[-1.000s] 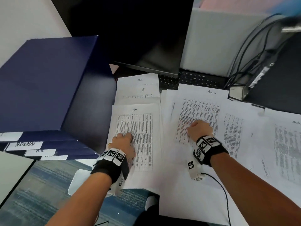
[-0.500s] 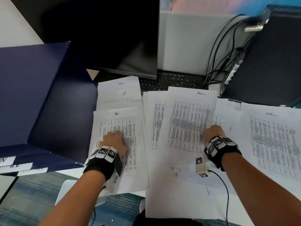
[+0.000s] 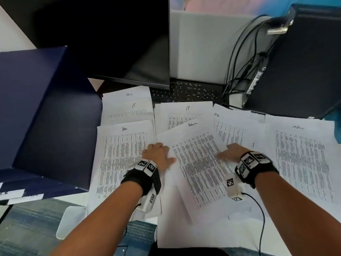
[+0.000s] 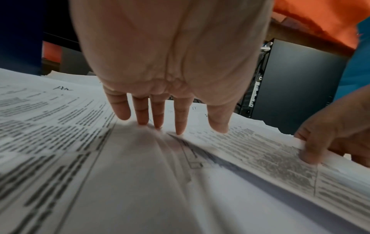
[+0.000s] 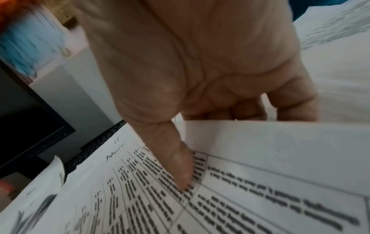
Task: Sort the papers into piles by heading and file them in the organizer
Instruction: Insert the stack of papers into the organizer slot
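Here the head view shows headings the wrist views blur: my "Admin" sheet (image 3: 199, 163) lies tilted over an "IT" page (image 3: 184, 115), with an "HR" page (image 3: 121, 156) to its left, beside the dark blue organizer (image 3: 46, 115). Only my right wrist view shows how my right hand (image 5: 200, 76) pinches that sheet's right edge, thumb on top and fingers (image 5: 250, 112) curled beneath. My left hand (image 4: 170, 63) rests straight, fingertips pressing its left edge on the counter.

Organizer (image 3: 46, 117) left of papers (image 3: 304, 163).
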Available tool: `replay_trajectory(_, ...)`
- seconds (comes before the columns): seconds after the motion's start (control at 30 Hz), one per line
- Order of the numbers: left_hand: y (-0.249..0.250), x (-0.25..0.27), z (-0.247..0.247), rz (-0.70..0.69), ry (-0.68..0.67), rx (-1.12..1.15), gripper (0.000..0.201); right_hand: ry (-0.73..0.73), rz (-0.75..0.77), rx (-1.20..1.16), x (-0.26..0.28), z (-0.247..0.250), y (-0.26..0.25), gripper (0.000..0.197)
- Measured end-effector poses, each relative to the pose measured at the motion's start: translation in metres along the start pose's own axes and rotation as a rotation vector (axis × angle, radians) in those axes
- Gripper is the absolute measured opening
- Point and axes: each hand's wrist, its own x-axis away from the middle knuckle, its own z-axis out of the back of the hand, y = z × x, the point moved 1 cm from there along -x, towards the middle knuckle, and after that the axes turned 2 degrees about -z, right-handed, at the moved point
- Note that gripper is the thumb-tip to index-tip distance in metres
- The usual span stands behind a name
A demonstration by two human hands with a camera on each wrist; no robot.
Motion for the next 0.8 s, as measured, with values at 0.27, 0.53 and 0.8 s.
replay_trajectory(0.27, -0.025, -0.009, 0.008, 0.494, 0.203, 0.194, 0.076, 0.161, 0.135, -0.386, -0.023, -0.006, -0.008, 0.016)
replay_trajectory(0.53, -0.029, -0.020, 0.022, 0.571, 0.078, 0.250, 0.054, 0.172, 0.136, -0.289, -0.033, -0.009, -0.023, 0.020)
replay_trajectory(0.8, -0.065, 0.017, 0.025, 0.388, 0.381, 0.797, 0.049, 0.131, 0.162, -0.111, -0.018, 0.003, -0.028, 0.034)
